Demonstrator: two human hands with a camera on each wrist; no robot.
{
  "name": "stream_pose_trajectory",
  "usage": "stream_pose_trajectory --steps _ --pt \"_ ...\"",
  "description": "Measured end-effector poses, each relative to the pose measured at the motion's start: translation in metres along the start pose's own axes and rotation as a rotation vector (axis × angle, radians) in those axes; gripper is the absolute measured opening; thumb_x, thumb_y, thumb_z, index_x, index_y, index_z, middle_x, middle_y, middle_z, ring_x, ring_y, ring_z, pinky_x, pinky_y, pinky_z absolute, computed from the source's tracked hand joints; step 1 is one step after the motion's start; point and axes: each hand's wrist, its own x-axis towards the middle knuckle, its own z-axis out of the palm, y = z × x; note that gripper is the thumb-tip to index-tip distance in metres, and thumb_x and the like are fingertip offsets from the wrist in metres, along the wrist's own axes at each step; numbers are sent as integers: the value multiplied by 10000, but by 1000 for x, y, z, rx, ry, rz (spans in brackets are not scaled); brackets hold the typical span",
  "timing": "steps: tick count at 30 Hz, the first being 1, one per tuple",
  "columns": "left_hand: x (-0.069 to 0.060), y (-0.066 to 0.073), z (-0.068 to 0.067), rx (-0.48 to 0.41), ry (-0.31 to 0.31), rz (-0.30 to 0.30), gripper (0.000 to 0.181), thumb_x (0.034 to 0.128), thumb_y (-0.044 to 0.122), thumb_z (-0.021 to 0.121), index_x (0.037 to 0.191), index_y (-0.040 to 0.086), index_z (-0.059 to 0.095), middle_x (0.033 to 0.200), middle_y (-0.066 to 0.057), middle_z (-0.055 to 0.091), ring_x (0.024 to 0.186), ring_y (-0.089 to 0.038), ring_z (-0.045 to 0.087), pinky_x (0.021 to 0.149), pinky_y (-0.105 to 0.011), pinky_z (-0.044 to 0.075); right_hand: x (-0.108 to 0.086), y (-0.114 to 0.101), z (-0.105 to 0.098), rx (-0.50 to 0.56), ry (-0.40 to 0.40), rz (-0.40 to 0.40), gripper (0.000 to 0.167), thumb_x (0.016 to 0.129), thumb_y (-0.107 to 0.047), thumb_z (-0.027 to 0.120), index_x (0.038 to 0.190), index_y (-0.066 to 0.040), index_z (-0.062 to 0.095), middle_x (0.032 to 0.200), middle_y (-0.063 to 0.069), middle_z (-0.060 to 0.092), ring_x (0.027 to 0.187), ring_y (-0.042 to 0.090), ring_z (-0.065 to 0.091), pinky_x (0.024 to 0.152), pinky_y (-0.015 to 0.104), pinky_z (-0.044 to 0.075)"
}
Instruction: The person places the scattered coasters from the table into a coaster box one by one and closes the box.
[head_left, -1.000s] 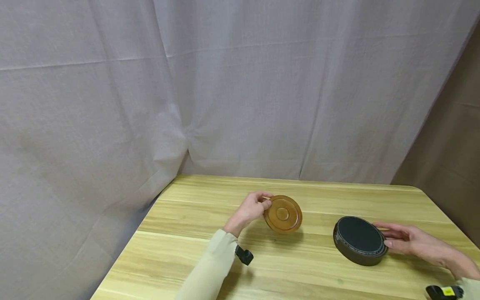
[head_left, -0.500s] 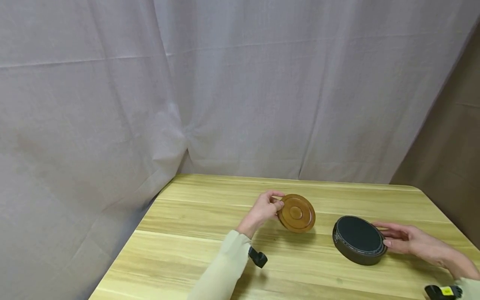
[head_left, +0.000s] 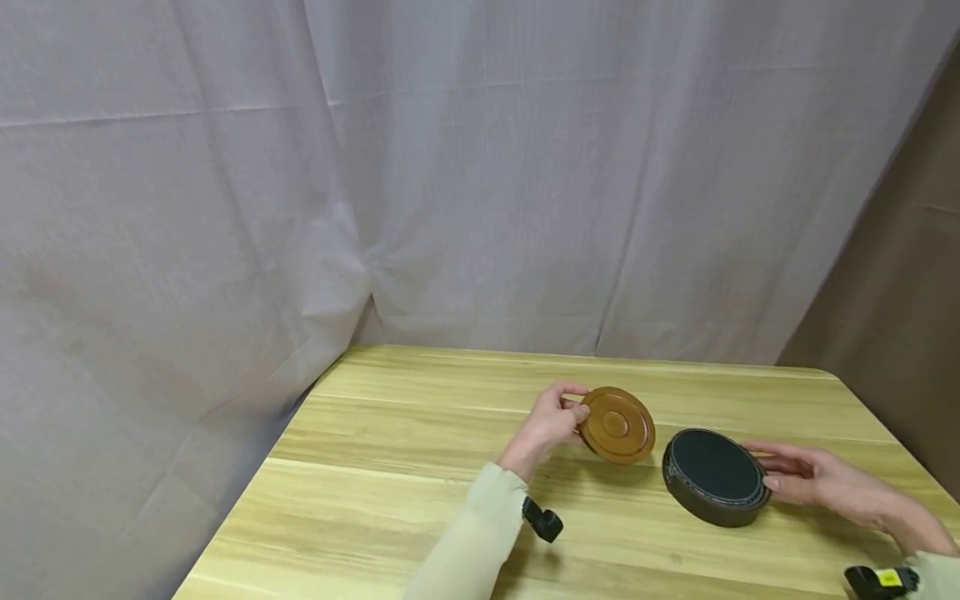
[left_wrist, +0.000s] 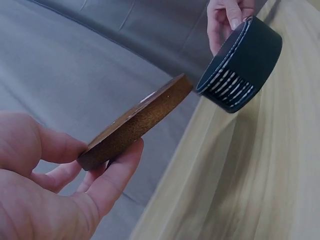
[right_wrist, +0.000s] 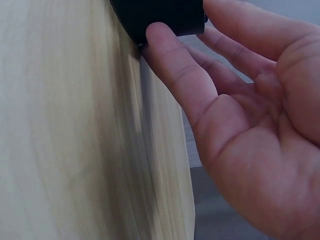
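Observation:
My left hand (head_left: 551,423) pinches a round brown wooden coaster (head_left: 617,425) by its left edge, thumb on the upper face and fingers beneath. Tilted and held over the table, the coaster shows a ring-shaped groove and a raised middle. My right hand (head_left: 832,485) grips the right side of a round black case (head_left: 716,468), thumb near the top rim. White stitching or slots mark the case wall (left_wrist: 235,85) in the left wrist view. The case leans, with a shadow under it, and a small gap separates it from the coaster. Its underside is mostly hidden.
A light wood-grain table (head_left: 375,500) lies under both hands. Behind it and along the left hang grey curtains (head_left: 480,208); a brown curtain (head_left: 892,275) hangs at the right. Black wrist cameras (head_left: 542,520) sit on both sleeves.
My left hand has carried the coaster steadily to the right, closer to the black case. The right hand and the case have stayed almost in place.

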Motion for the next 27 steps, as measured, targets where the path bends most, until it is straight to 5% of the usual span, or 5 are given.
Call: stream_pose_trajectory --steps 14,27 --pt "9 -15 36 -63 81 -59 217 941 -9 592 1096 140 623 854 -62 578 601 -153 549 542 -301 494 2 -1 -2 15 -20 34 504 1015 48 399 1492 82 239 1350 -229 566 1201 -69 544 910 213 530" --pt "16 -25 66 -176 129 -24 224 928 -38 598 1069 136 594 841 -67 564 576 -154 561 525 -309 548 1 1 -7 50 -50 47 529 1017 54 379 1492 115 155 1368 -208 568 1225 -59 535 941 217 516"
